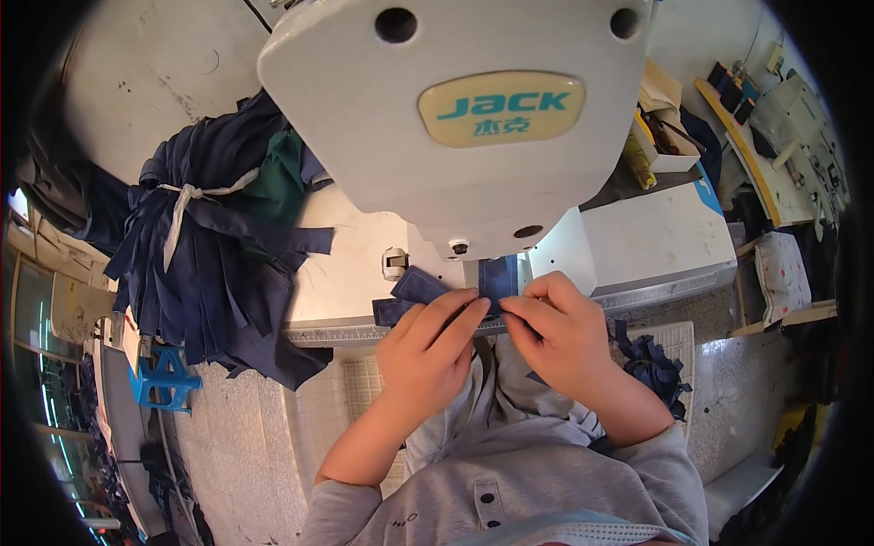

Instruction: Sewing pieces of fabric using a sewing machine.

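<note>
A white sewing machine head [455,182] fills the upper middle, above a lit white bed [569,250]. A navy fabric strip [496,278] lies under the needle area, with more short navy pieces [419,287] just left of it. My left hand [428,341] presses its closed fingertips on the fabric near the bed's front edge. Beside it, my right hand [555,328] pinches the same strip's near end. The fingertips partly hide the cloth.
A tied navy fabric bundle [191,227] drapes over the table's left end. A blue stool [164,382] stands below left. At right are a box of tools [665,146], a yellow-edged table [737,146] and dark cloth strips [651,364] in a low tray.
</note>
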